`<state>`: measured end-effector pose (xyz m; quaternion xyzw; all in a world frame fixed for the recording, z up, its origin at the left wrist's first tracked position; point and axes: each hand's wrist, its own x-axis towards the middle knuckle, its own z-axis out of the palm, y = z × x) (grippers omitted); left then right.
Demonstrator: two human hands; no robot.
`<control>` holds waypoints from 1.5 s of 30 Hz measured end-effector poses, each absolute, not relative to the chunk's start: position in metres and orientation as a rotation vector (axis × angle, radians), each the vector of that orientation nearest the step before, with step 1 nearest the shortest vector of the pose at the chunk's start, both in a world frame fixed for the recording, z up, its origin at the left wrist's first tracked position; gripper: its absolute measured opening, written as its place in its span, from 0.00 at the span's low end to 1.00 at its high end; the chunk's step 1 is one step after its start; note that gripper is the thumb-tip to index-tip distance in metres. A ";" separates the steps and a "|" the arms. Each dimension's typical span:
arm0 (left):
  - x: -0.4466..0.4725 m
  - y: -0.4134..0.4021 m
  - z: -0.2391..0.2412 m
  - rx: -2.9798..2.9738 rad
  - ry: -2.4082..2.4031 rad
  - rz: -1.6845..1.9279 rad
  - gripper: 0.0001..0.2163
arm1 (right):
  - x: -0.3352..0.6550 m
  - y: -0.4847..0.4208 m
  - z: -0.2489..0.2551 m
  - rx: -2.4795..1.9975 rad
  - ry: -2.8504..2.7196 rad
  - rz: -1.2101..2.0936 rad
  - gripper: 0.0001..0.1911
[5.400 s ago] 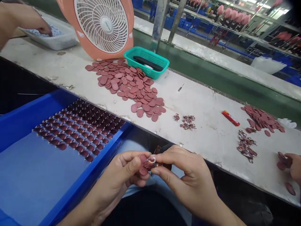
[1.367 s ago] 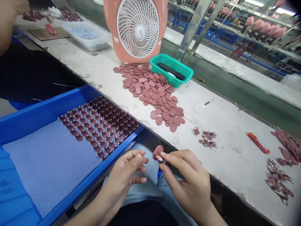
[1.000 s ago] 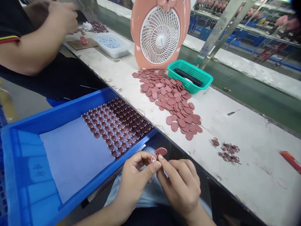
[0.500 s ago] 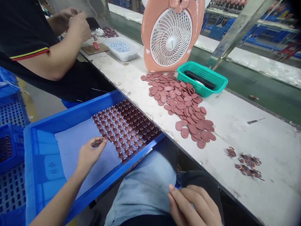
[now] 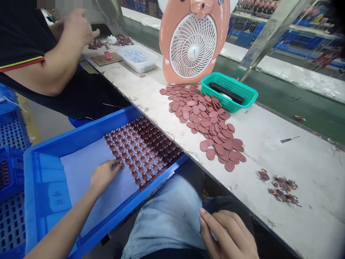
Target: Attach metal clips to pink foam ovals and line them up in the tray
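Left hand [image 5: 104,175] at maroon pieces [image 5: 142,151], blue tray [image 5: 81,133]; right hand [image 5: 229,232] on jeans [image 5: 161,219]

Dark red oval pieces [image 5: 142,151], each with a small pale fitting at one end, lie flat in close, regular rows on a blue cloth [image 5: 88,180]. The row ends sit directly beyond the left-hand fingertips [image 5: 116,164], almost touching them.

Garment on the lap: faded light-blue denim jeans [image 5: 164,212], with dark fabric [image 5: 229,203] beside them. Left forearm [image 5: 63,216], left hand [image 5: 104,176] and right hand [image 5: 228,233] bare.
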<state>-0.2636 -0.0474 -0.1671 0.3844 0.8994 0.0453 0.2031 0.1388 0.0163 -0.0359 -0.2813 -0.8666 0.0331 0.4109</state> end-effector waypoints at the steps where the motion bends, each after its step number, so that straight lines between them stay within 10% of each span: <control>1: -0.263 -0.047 -0.168 1.084 2.514 0.128 0.16 | 0.140 0.016 -0.037 -0.712 -2.178 0.079 0.07; 11: -0.220 -0.029 -0.111 1.417 2.670 0.647 0.16 | 0.225 0.084 -0.016 -1.304 -1.822 -0.144 0.23; 16: -0.135 0.025 -0.074 1.998 2.288 1.293 0.13 | 0.265 0.166 0.000 -1.709 -1.577 0.373 0.53; 22: -0.058 0.078 -0.050 2.411 1.485 1.051 0.30 | 0.225 0.198 -0.004 -1.638 -1.817 0.636 0.33; 26: -0.054 0.080 -0.060 2.430 1.427 1.072 0.20 | 0.210 0.193 0.002 -1.555 -1.741 0.740 0.14; 45: -0.030 -0.011 -0.054 1.531 1.230 1.400 0.18 | 0.145 0.018 -0.033 -0.940 -0.947 1.924 0.29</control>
